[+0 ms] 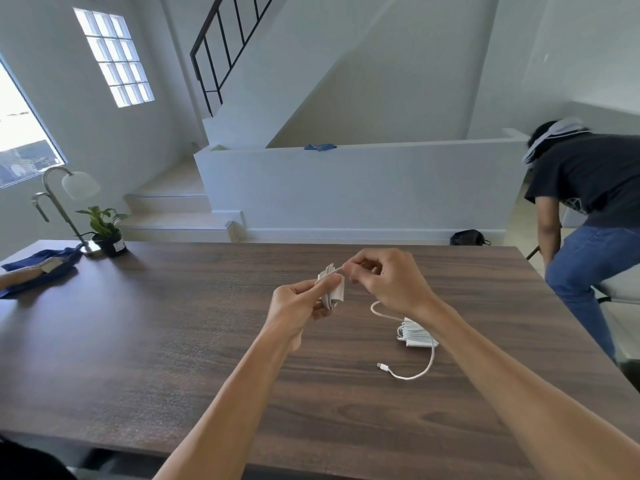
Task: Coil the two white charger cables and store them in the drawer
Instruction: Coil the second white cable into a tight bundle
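Note:
My left hand (299,304) grips a white charger with its cable wound around it (333,287), held above the middle of the dark wooden table (173,341). My right hand (384,277) pinches the free end of that cable just to the right of the bundle. A second white charger (417,336) lies on the table under my right wrist, part of its cable wrapped around it and the rest trailing in a loop to a plug end (381,366). No drawer is in view.
A blue cloth (41,268) lies at the table's far left, beside a desk lamp (65,199) and a small potted plant (105,230). Another person (595,216) bends over by a chair at the right. Stairs and a low white wall stand behind the table.

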